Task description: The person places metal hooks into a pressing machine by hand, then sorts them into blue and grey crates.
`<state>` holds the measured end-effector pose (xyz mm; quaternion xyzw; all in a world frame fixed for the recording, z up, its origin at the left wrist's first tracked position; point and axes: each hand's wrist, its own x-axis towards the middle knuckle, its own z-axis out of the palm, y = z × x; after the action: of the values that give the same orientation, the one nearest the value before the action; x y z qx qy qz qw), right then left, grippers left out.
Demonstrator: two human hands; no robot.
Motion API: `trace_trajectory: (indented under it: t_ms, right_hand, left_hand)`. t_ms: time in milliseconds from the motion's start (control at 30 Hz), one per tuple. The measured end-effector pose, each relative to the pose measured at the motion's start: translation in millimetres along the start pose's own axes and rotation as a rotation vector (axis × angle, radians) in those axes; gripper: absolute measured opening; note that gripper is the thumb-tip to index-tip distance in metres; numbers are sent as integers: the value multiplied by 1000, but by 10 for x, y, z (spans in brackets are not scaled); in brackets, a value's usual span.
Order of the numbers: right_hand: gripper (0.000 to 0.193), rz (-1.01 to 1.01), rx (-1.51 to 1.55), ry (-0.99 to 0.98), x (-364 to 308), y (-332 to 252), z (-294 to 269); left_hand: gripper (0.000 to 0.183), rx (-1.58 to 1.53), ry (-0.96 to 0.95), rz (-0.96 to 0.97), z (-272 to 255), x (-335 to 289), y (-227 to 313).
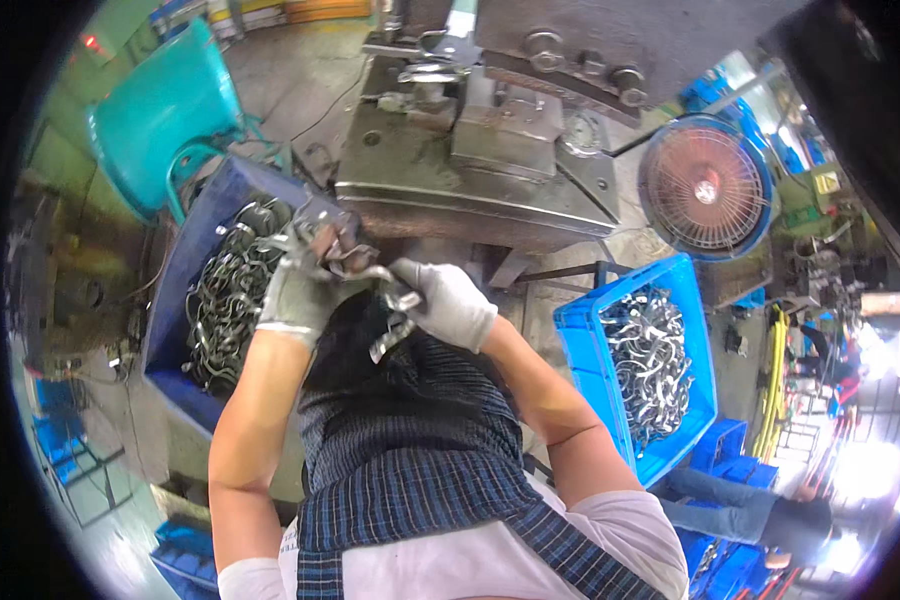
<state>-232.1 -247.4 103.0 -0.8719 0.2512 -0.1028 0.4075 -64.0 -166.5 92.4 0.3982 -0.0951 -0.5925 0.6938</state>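
Observation:
My left hand (298, 292), in a pale work glove, is closed around a small bunch of curved metal pieces (342, 250) at the near edge of the machine table. Facing it, my right hand (450, 305), also gloved, has its fingers closed on a curved metal strip (404, 299). Another shiny bent strip (390, 342) shows just below, over my dark apron; whether it is held cannot be told. Beside my left hand stands a dark blue crate (182, 395) with many curved metal pieces. A bright blue crate (708, 355) with similar pieces stands to my right.
Ahead is a heavy steel machine table (410, 185) with a metal block (505, 140) fixed on it. A round fan (706, 190) stands at the right, a teal plastic chair (165, 115) at far left. Another person's legs (720, 505) show at lower right.

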Motion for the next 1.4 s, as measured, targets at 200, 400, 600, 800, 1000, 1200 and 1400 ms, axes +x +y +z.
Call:
trace_trajectory:
  t_ms: [200, 400, 600, 800, 1000, 1200, 1400]
  right_hand:
    - [13, 12, 323, 551, -369, 357, -431]
    - [25, 303, 269, 880, 35, 963, -550]
    - [22, 268, 83, 895, 129, 1119, -609]
    - [31, 223, 10, 875, 134, 1324, -590]
    - [21, 189, 140, 897, 146, 1174, -563]
    - [16, -90, 111, 493, -203, 431, -619]
    - [31, -174, -155, 171, -386, 260, 49]
  left_hand:
    - [20, 664, 203, -204, -148, -147, 119]
    - [18, 722, 165, -189, -307, -248, -175]
    - [16, 782, 156, -104, -310, -409, -215]
    - [22, 628, 70, -28, -229, -451, -173]
    - [37, 515, -107, 139, 4, -386, -149]
    - [35, 587, -227, 100, 48, -361, -14]
    - [28, 1119, -443, 289, 83, -312, 18]
